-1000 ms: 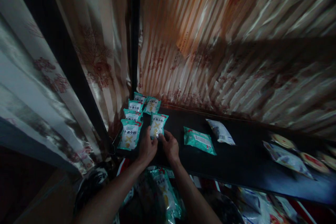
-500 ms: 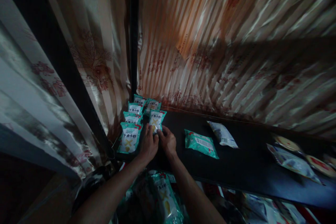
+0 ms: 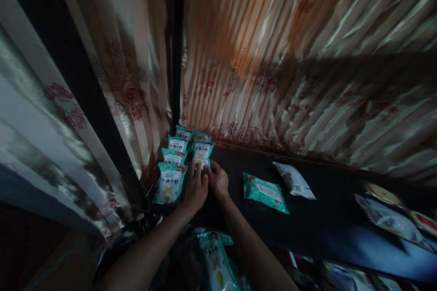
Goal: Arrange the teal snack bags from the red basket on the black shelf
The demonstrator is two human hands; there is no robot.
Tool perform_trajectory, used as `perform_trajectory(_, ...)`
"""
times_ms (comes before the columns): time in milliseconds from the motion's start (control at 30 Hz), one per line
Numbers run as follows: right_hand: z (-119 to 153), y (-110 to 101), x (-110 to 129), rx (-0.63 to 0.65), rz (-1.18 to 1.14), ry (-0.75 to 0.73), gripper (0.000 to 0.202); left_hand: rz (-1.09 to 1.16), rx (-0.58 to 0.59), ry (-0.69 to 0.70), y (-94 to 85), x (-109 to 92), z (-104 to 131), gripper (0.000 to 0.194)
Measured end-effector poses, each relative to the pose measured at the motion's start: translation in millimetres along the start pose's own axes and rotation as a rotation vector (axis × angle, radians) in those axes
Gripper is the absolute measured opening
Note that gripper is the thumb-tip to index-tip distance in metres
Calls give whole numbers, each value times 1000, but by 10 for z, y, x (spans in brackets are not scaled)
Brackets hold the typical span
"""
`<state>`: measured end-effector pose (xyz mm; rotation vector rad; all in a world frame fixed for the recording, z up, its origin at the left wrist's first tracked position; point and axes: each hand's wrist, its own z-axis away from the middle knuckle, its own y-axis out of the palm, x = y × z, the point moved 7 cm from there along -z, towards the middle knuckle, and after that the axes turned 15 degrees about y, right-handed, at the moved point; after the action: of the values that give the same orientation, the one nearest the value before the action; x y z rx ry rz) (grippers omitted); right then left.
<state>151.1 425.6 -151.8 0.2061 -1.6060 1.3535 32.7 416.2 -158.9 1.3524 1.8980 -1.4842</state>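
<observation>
Both my hands hold a green-and-white snack bag (image 3: 202, 152) near its lower end, upright on the black shelf (image 3: 235, 154). The fingers of my left hand (image 3: 196, 191) press on its left side and front. My right hand (image 3: 217, 178) pinches its lower right corner. Right behind it stands another green snack bag (image 3: 202, 137), mostly hidden. To the left, several matching bags stand in a row from front to back, the front snack bag (image 3: 170, 184) being the nearest to my left hand.
A green bag (image 3: 266, 192) lies flat right of my hands, beside a white-and-blue packet (image 3: 294, 180). More packets (image 3: 392, 220) lie far right. Below the shelf edge are more green bags (image 3: 216, 261). A black post (image 3: 177, 45) and patterned curtain (image 3: 239, 77) stand behind.
Both hands have pushed the held bag back, closer to the bag behind it, which is now more covered. The view has shifted slightly; the other bags stay in place.
</observation>
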Motion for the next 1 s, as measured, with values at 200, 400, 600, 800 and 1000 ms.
perform_trajectory(200, -78, 48, 51, 25, 26, 18, 35, -9, 34, -44, -8, 2, -35, 54)
perform_trajectory(400, -151, 88, 61, 43, 20, 34, 36, -24, 64, -85, 14, 11, -77, 54)
perform_trajectory(600, -190, 114, 45, 38, 4, 22, 35, 5, 18, -49, 76, 91, -81, 52)
perform_trajectory(800, -201, 128, 66, 36, -13, 4, 36, -6, 4, -50, 47, 87, -94, 51)
perform_trajectory(1000, -211, 156, 84, 57, 3, -13, 37, -36, 23, -50, 49, 105, -101, 51)
